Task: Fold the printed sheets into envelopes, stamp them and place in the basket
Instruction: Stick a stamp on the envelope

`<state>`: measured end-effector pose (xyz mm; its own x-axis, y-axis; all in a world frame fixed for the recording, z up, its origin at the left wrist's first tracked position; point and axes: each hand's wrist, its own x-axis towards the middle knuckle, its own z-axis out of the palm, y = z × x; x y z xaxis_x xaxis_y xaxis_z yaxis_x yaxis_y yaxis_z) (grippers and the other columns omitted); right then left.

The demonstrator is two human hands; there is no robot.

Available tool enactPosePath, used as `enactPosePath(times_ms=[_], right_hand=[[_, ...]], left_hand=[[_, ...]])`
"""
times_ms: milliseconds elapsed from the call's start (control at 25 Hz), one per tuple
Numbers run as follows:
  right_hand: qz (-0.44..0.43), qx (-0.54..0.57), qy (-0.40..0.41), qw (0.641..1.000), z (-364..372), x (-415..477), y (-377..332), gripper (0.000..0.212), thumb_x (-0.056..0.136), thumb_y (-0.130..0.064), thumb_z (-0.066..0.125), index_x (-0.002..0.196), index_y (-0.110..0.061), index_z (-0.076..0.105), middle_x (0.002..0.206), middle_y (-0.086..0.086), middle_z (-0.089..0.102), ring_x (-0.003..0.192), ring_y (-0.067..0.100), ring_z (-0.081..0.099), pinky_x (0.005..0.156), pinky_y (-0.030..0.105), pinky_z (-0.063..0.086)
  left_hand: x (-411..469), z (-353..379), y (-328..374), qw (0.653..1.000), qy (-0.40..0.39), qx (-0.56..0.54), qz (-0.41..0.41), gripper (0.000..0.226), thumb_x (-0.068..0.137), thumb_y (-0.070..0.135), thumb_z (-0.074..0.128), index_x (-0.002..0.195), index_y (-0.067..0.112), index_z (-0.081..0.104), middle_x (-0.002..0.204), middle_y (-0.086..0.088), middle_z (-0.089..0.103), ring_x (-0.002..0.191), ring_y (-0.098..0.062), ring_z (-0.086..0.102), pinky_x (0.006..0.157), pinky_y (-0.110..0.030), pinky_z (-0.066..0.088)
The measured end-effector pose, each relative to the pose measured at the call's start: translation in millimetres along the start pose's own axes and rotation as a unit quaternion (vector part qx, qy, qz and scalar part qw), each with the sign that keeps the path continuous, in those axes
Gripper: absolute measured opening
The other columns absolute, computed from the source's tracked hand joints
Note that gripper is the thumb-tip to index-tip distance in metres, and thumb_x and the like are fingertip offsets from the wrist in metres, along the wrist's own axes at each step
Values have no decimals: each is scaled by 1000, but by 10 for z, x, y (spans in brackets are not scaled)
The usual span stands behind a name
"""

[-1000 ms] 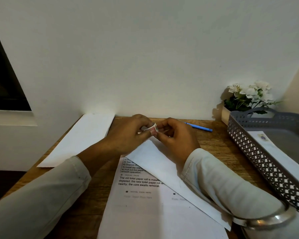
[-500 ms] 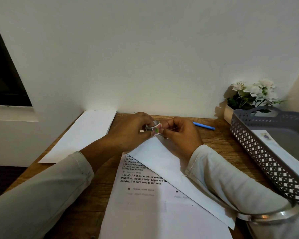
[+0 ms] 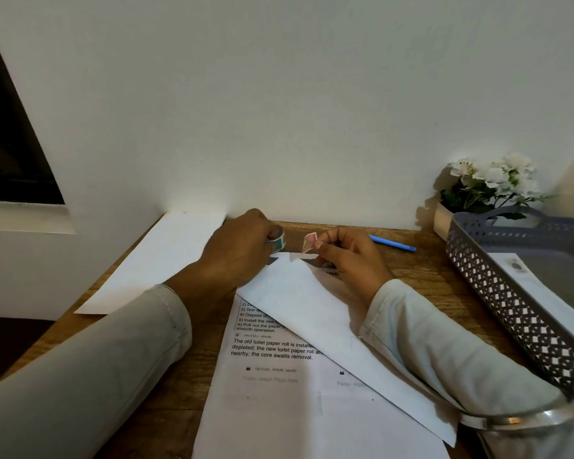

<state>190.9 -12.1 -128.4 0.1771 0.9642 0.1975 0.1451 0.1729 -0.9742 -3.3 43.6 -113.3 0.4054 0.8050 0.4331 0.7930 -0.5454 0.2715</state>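
**Stamp pinched in your right hand, roll gripped in your left**

Your right hand [image 3: 348,256] is pinching a small pink stamp [image 3: 309,242] between thumb and fingertips, and is holding it up just above the far corner of the envelope. The other fingers are curling in toward the palm. Just to the left, your left hand [image 3: 242,250] is gripping the stamp roll [image 3: 278,241] with its fingers curled round it. There is a small gap between the roll and the loose stamp.

Below both hands, the white envelope [image 3: 328,326] is lying diagonally, running from the far middle of the wooden table [image 3: 166,376] toward the near right. Your right sleeve is resting across it. It is overlapping the printed sheet [image 3: 279,392], which is lying flat at the near middle with its text facing you.

On the left, a long blank white paper [image 3: 156,263] is stretching toward the wall. Just beyond your right hand, a blue pen [image 3: 393,244] is lying on the wood. On the right, the grey lattice basket [image 3: 511,313] is holding a stamped envelope [image 3: 544,293]. A pot of white flowers [image 3: 491,183] is standing behind the basket, in the far right corner.
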Motion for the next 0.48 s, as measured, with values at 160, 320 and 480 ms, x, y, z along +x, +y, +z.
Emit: enactPosePath(times_ms=[160, 320, 480], right_hand=[[12, -13, 12, 1000, 5, 14, -4, 13, 92, -10, 70, 80, -11, 68, 92, 17, 74, 70, 11, 64, 64, 20, 51], [10, -17, 19, 1000, -1, -2, -3, 14, 90, -19, 74, 82, -9, 70, 93, 19, 74, 74, 17, 65, 68, 26, 52], [5, 42, 40, 998, 8, -12, -27, 12, 89, -13, 75, 79, -7, 70, 86, 17, 75, 75, 20, 68, 71, 31, 56]], left_hand=[[136, 98, 2, 999, 4, 9, -37, 31, 97, 15, 61, 128, 17, 66, 132, -6, 57, 109, -29, 63, 88, -30, 49], [128, 43, 47, 997, 47, -40, -40, 38, 98, 16, 57, 135, 22, 57, 149, -1, 43, 120, -31, 59, 91, -39, 58], [-32, -173, 278, 963, 11, -268, 28, 47, 88, 50, 68, 131, 36, 54, 117, 17, 61, 95, -6, 65, 72, -28, 60]])
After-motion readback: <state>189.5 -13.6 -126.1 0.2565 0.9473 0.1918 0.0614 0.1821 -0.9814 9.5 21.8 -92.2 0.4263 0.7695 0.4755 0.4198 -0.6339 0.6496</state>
